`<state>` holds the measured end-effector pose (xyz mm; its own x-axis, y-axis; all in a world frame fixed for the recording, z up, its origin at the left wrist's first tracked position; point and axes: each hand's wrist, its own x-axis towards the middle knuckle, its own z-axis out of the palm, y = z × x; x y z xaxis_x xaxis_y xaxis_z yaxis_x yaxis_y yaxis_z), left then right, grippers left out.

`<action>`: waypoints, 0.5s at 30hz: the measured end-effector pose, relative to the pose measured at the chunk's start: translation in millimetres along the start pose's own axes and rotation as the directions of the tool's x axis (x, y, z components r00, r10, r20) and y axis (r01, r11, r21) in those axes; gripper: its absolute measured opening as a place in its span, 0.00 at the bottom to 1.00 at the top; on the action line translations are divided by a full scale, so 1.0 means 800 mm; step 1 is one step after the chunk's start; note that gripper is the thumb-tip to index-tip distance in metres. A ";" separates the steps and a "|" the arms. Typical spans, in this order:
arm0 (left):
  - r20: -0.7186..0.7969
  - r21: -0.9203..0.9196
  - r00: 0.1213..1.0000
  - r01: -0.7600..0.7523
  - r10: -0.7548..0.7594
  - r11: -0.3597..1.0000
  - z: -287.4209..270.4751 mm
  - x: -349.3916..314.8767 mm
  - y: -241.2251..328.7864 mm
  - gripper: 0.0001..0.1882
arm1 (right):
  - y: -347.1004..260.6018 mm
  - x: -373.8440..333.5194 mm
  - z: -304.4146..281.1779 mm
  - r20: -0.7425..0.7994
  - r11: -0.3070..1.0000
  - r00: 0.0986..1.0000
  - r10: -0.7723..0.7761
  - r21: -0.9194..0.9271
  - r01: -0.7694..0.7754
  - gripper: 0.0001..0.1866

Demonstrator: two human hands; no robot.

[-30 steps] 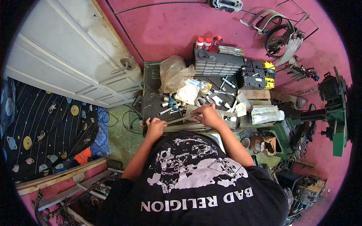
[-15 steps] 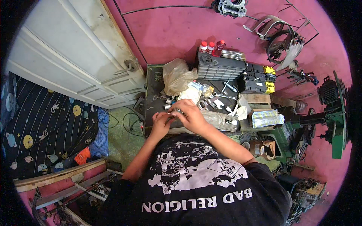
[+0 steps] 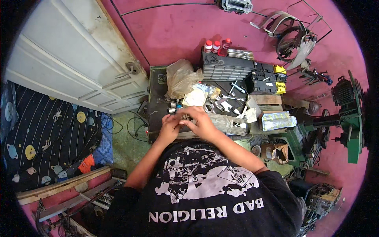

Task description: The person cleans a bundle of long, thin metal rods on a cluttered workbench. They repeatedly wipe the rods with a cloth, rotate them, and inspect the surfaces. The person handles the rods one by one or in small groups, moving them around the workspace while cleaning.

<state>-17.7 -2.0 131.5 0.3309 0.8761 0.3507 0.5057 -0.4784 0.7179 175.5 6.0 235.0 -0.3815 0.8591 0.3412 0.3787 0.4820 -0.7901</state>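
Over the cluttered workbench (image 3: pixel 156 85), in the head view, a small metal part (image 3: pixel 182 116) is pinched between the left hand (image 3: pixel 170 127) and the right hand (image 3: pixel 202 121), both closed on it. Probably rigid, light and possibly greasy, it is best gripped by its ends. A crumpled plastic bag (image 3: pixel 179 77) lies beyond the hands.

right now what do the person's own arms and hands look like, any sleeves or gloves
Both hands are bare: no gloves, rings or watch show on the left hand or right hand. The forearms are uncovered too. The person wears a short-sleeved black t-shirt with a white graphic print and white lettering.
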 end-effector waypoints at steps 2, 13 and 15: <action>0.027 -0.131 0.998 0.053 -0.050 0.990 0.000 0.017 0.012 0.06 | 0.003 -0.006 -0.020 -0.059 0.987 0.988 0.143 0.081 -0.138 0.27; 0.251 -0.781 0.864 0.448 -0.437 0.435 0.074 0.089 0.080 0.11 | 0.139 -0.181 -0.063 0.125 0.850 0.842 0.525 -0.036 -0.525 0.13; 0.344 -0.771 0.811 0.531 -0.473 0.351 0.101 0.091 0.084 0.11 | 0.133 -0.212 -0.090 0.082 0.799 0.799 0.596 0.046 -0.600 0.10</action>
<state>104.8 24.6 156.9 0.3030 0.9164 -0.2617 -0.2614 0.3440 0.9019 340.9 -75.9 129.8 -0.1481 0.9595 -0.2398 0.4926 -0.1387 -0.8591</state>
